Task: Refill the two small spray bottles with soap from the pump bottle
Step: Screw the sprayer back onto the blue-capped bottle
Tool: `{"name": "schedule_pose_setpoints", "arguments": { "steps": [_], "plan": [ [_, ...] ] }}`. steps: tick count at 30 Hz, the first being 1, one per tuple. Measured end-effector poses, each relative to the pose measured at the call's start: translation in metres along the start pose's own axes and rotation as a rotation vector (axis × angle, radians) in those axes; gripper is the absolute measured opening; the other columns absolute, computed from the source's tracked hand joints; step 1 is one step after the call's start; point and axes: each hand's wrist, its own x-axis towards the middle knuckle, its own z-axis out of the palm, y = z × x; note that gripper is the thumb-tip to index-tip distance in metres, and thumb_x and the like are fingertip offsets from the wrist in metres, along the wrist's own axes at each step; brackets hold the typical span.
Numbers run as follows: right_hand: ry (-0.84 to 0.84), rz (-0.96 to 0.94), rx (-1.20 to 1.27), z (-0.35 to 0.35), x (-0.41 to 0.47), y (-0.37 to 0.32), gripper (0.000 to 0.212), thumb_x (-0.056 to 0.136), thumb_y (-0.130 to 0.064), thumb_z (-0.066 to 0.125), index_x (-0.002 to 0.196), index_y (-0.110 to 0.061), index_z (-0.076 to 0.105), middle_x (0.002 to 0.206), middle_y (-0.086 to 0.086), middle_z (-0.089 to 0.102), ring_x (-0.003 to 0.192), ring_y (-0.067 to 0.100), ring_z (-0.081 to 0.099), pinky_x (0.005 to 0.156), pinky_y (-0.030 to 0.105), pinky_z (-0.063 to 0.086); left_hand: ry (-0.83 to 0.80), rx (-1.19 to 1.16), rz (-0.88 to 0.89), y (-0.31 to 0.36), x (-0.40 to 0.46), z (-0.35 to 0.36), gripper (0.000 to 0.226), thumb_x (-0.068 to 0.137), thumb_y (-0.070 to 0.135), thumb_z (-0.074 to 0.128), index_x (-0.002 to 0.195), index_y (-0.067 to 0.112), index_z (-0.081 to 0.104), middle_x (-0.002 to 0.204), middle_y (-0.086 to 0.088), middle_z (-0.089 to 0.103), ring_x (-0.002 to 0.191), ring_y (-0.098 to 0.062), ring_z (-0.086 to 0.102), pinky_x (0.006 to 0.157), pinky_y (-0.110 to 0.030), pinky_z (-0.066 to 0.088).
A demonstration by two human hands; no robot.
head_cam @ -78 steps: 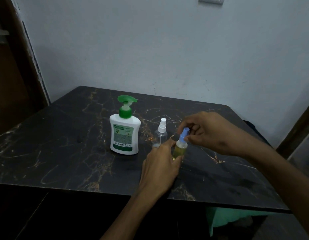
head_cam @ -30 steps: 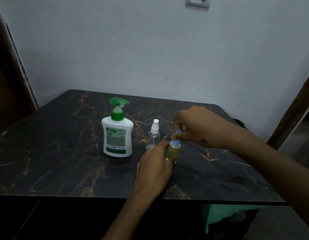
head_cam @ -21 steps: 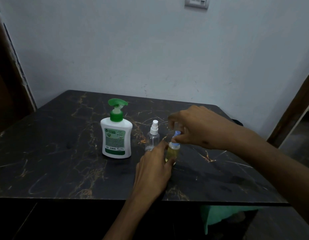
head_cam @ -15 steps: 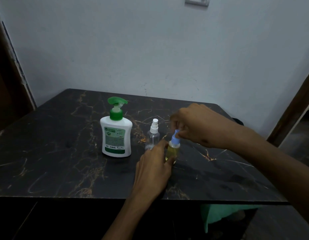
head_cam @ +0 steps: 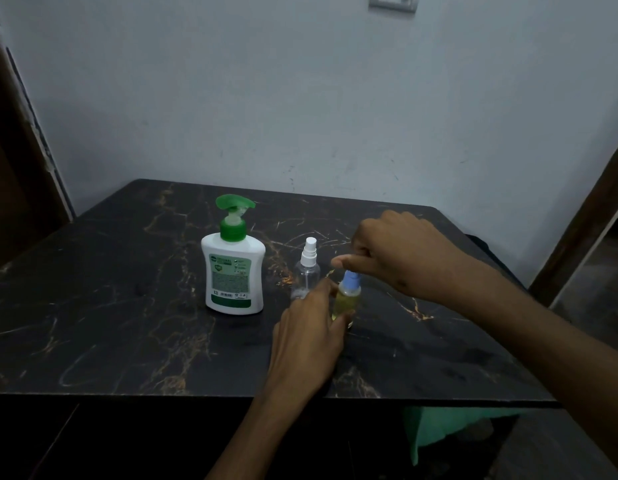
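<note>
In the head view, a black marble-patterned table (head_cam: 127, 306) with gold veins is seen against a pale blue wall (head_cam: 300, 98). A small spray bottle of yellowish liquid (head_cam: 347, 299), fitted with a blue spray top (head_cam: 351, 279), stands upright right of the table's middle. Its body is gripped from the near left by the left hand (head_cam: 309, 336), whose fingers are curled round it. The blue top is pinched from above by the right hand (head_cam: 401, 252), the thumb stretched to the left and the other fingers curled over the top. Just beyond the left hand's fingertips, a clear spray bottle (head_cam: 307, 271) with a white spray top is seen upright, close to the yellowish one; whether the two touch cannot be told. Further left, apart from both, a white soap pump bottle (head_cam: 234, 268) with a green pump head is set upright, its nozzle pointing right. A wall switch plate (head_cam: 392, 1) is seen at the upper edge, and green cloth (head_cam: 446, 427) shows below the table's near right edge.
</note>
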Motion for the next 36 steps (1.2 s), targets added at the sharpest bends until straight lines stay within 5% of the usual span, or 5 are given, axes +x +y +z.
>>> {"name": "schedule_pose_setpoints", "arguments": {
  "steps": [6,18,25,32,36],
  "plan": [
    [-0.041,-0.053,0.141,-0.002,0.000,0.003,0.018,0.096,-0.042,0.071,0.090,-0.025,0.067,0.084,-0.006,0.070,0.079,0.014,0.064,0.064,0.030,0.046,0.004,0.001,-0.001,0.001,-0.001,0.000,0.021,0.098,0.048,0.062,0.116,0.040,0.053,0.093,0.006,0.067,0.096,-0.024,0.067,0.077,-0.043,0.053],
    [0.158,0.097,0.289,0.021,-0.013,0.000,0.042,0.089,-0.061,0.068,0.065,-0.028,0.059,0.054,-0.005,0.058,0.047,0.009,0.049,0.046,0.016,0.032,-0.005,0.032,-0.022,0.004,-0.002,-0.002,0.023,0.095,0.046,0.066,0.111,0.039,0.052,0.086,0.005,0.065,0.090,-0.023,0.068,0.075,-0.042,0.052],
    [0.235,0.170,0.574,0.072,-0.047,-0.005,0.021,0.084,-0.040,0.081,0.100,-0.034,0.068,0.082,-0.018,0.069,0.074,-0.001,0.067,0.068,0.024,0.055,-0.036,0.060,-0.052,0.007,-0.001,-0.003,0.023,0.096,0.044,0.062,0.117,0.038,0.056,0.098,0.005,0.068,0.096,-0.022,0.068,0.080,-0.041,0.054],
    [0.354,0.258,0.700,0.096,-0.048,-0.012,0.020,0.084,-0.028,0.081,0.099,-0.032,0.070,0.085,-0.017,0.072,0.075,0.001,0.069,0.072,0.032,0.059,0.007,0.158,-0.034,0.015,-0.003,-0.003,0.026,0.098,0.043,0.057,0.123,0.037,0.055,0.108,-0.001,0.070,0.103,-0.028,0.068,0.082,-0.041,0.054],
    [0.359,0.308,0.640,0.099,-0.040,-0.005,0.019,0.084,-0.027,0.082,0.099,-0.032,0.070,0.084,-0.017,0.071,0.076,-0.004,0.066,0.071,0.021,0.053,0.019,0.264,-0.009,0.029,0.009,0.003,0.015,0.101,0.031,0.053,0.114,0.024,0.057,0.108,-0.004,0.070,0.106,-0.031,0.067,0.079,-0.039,0.047]
  ]
}}
